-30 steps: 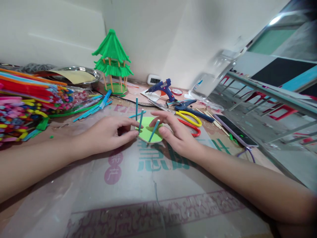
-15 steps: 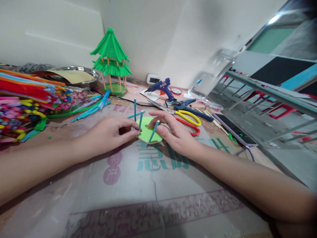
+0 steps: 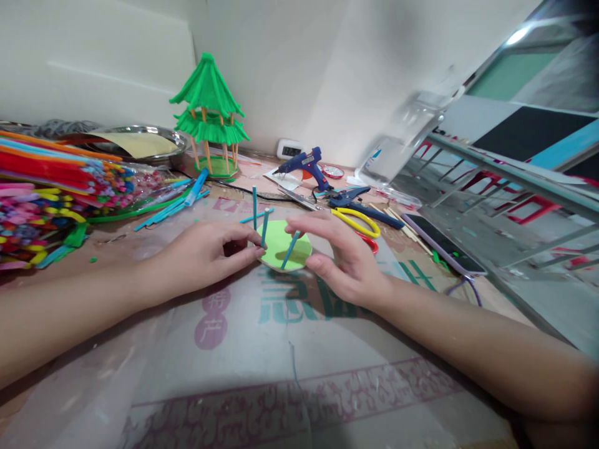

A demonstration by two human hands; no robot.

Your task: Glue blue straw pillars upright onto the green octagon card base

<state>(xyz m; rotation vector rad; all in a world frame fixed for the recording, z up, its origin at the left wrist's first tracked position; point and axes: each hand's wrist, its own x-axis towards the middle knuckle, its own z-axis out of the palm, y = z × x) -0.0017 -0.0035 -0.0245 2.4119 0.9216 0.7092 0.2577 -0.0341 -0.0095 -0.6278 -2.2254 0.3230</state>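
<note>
Bottom of frame: printed cardboard sheet (image 3: 290, 374) covers the desk, both forearms coming in from the lower corners. Centre frame: green disc (image 3: 299, 248) lies flat on the cardboard. Three teal sticks (image 3: 264, 228) stand on it, two about upright toward its left side, one leaning right.

Left hand (image 3: 206, 255) sits just left of the disc, grip together, thumb and forefinger tips clamped on the disc's left rim by the base of the middle stick. Right hand (image 3: 346, 259) is just right of the disc, grip apart: forefinger stretched over the top of the leaning stick, thumb low by the disc's near-right edge. Contact with stick or disc cannot be told.

Behind the right hand: yellow scissors (image 3: 358, 221), red handle (image 3: 370, 243) partly hidden by the fingers, phone (image 3: 442, 246) further right. Left edge: pile of coloured craft stems (image 3: 47, 187), loose teal sticks (image 3: 178, 202) beside it. Further back, centre: blue glue gun (image 3: 306, 165) and blue pliers (image 3: 350, 199). Upper left of centre, by the wall: green pagoda model (image 3: 209, 115), metal tray (image 3: 175, 138) to its left.
</note>
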